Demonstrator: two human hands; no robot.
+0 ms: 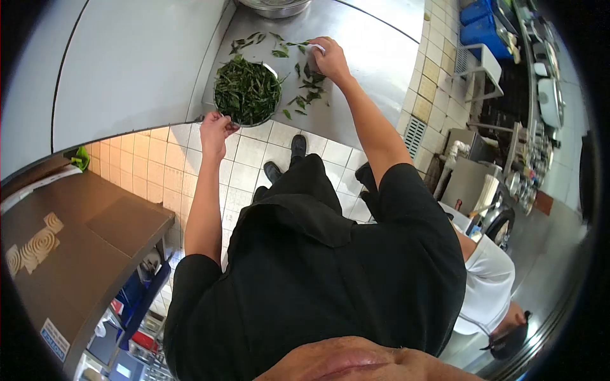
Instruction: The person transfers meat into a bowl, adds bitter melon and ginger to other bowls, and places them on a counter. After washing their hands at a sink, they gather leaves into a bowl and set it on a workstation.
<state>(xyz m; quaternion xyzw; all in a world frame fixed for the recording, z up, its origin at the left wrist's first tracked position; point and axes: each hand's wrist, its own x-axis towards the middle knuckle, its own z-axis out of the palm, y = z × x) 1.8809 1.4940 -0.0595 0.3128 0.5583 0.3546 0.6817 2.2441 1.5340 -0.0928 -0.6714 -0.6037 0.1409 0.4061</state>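
Note:
A round bowl heaped with dark green leaves [246, 92] stands at the left end of the steel counter [375, 51]. My left hand [217, 128] is closed at the bowl's near left rim, its fingers pressed together there. To the right of the bowl, my right hand [328, 57] is over the counter, with the fingers closed and a leafy sprig [298, 44] sticking out to the left of the fingertips. Loose leaves [311, 95] lie scattered on the steel between the bowl and my right hand, and more lie behind the bowl.
A metal basin [276, 7] stands at the counter's back edge. On the right are a white stool [484, 66], blue bins [486, 32] and a person in a white shirt [489, 286]. A brown cabinet [95, 235] stands at the lower left.

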